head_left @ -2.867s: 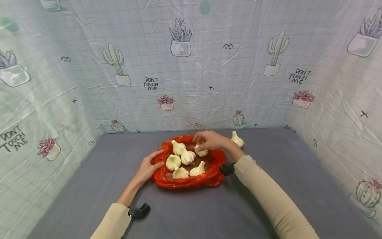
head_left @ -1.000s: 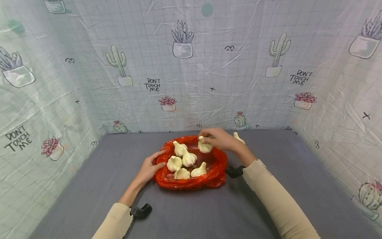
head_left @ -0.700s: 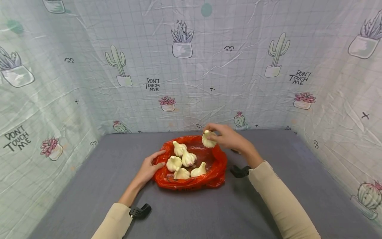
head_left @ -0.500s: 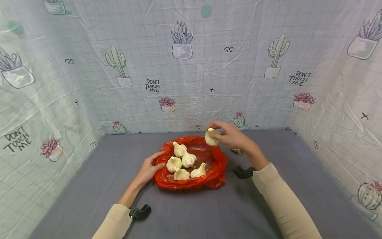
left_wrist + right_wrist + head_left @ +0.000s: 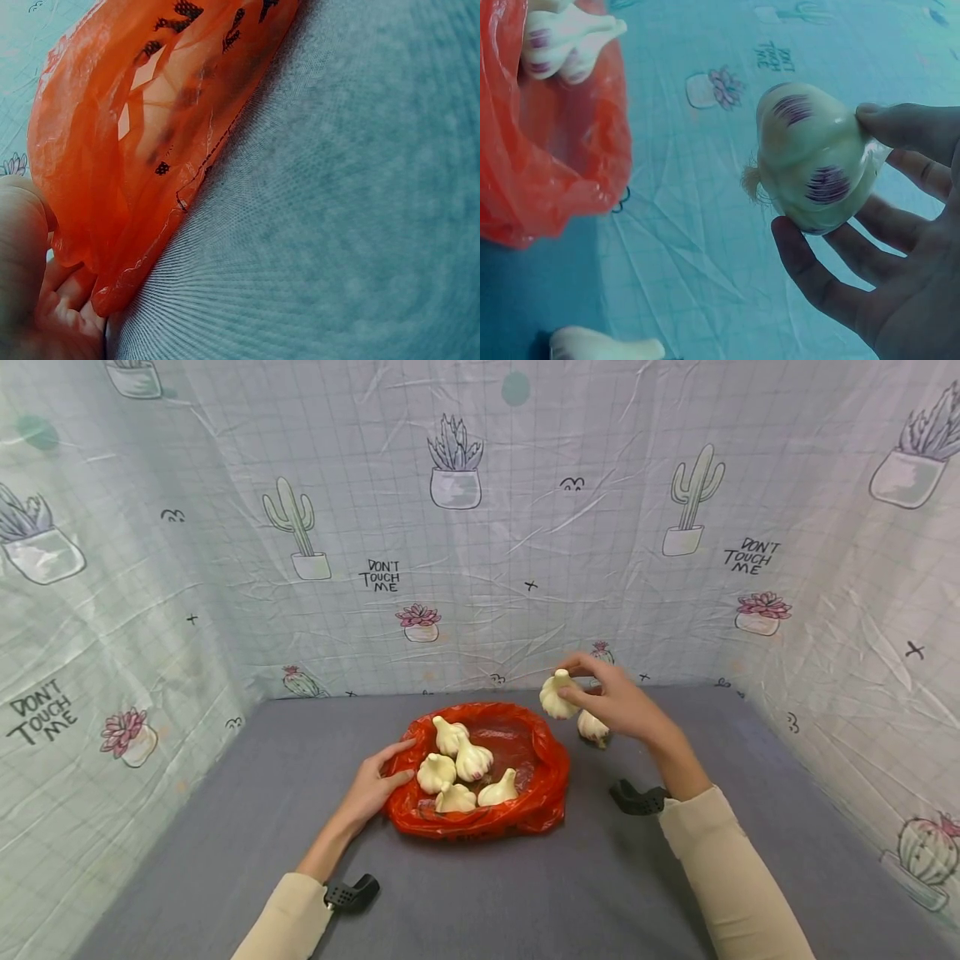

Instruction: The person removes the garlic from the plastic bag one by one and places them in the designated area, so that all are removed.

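In the head view my right hand (image 5: pixel 621 700) pinches a garlic bulb (image 5: pixel 553 697) in the air, just beyond the right rim of a red plastic bag (image 5: pixel 551 797). The right wrist view has this bulb (image 5: pixel 810 161) close up, thumb on one side and fingertips on the other, with purple streaks and a tuft of roots. My left hand (image 5: pixel 369 783) holds the left side of the bag, thumb and fingers at its rim. In the left wrist view the bag (image 5: pixel 97 187) bunches between thumb and fingers. Several garlic bulbs (image 5: pixel 474 760) lie inside the open bag.
Another garlic bulb (image 5: pixel 592 727) lies on the grey table (image 5: pixel 480 893) right of the bag, partly behind my right hand. A plant-printed sheet (image 5: pixel 480 552) hangs behind the table and along both sides.
My right hand has taken a garlic bulb from the back right of the bag, lifted it and carried it right, past the rim. My left hand has stayed at the bag.
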The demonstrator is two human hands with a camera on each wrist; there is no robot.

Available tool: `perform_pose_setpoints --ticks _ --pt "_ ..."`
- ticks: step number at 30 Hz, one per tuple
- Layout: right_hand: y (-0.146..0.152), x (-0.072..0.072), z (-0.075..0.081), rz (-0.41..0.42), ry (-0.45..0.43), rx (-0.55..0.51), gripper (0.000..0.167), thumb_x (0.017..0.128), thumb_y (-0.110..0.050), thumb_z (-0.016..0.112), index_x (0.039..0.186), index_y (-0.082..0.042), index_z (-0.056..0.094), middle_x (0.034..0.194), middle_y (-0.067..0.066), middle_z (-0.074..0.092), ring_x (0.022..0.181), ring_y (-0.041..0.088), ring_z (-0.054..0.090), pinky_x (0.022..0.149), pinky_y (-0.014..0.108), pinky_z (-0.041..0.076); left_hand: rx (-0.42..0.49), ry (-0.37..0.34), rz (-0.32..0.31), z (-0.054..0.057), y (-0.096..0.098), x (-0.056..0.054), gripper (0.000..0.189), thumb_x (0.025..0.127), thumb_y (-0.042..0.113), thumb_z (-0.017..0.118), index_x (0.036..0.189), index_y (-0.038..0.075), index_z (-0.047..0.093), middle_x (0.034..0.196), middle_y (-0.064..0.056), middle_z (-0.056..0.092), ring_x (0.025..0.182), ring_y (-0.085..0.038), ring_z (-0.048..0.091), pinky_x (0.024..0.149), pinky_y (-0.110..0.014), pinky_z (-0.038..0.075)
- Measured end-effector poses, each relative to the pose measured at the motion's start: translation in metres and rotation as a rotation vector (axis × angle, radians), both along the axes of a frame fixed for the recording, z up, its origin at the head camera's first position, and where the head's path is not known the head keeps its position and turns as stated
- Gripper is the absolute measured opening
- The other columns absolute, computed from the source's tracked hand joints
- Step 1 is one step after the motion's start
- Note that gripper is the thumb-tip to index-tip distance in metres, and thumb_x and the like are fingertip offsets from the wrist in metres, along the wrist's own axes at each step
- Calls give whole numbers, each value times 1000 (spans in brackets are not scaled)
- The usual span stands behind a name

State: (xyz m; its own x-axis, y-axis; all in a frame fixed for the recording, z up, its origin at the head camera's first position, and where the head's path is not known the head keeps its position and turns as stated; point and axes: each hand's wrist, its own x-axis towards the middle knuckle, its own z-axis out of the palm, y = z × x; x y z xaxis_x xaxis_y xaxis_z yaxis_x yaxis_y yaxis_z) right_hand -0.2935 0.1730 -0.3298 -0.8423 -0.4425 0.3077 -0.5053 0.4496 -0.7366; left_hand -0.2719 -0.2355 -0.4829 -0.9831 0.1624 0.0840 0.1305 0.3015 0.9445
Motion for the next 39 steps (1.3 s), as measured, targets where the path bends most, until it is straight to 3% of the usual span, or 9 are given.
perform_pose_setpoints --ticks 9,23,28,35,39 --pt "23 4 -6 -66 42 -20 28 103 -20 64 127 -6 62 128 15 65 125 36 59 102 61 50 -13 -6 -2 1 0 0 55 99 8 63 153 13 52 161 -20 42 140 -37 52 100 -27 52" --pt "48 1 -11 -126 7 -38 35 105 -21 61 134 -2 58 138 21 60 134 41 53 109 66 42 -6 -11 1 -1 0 -2 55 100 7 63 153 13 52 160 -21 44 138 -36 53 94 -22 53" --pt "57 -1 -12 -168 -2 -34 36 105 -22 61 133 -2 56 137 23 60 132 40 53 108 65 42 -12 -12 2 -1 0 -3 55 100 7 63 153 14 52 159 -21 45 136 -35 55 94 -22 54" --pt "71 -4 -14 -212 -15 -6 42 106 -27 59 139 -3 54 144 25 55 139 48 47 97 58 46 -14 -14 8 0 0 -2 54 99 7 63 152 14 52 161 -19 43 139 -35 52 94 -22 53" --pt "76 -4 -14 -231 -18 -27 42 106 -27 59 138 -1 54 145 26 54 141 49 44 98 59 45 -16 -5 -1 0 0 -1 55 99 7 63 153 11 51 162 -21 41 139 -38 52 94 -21 53"
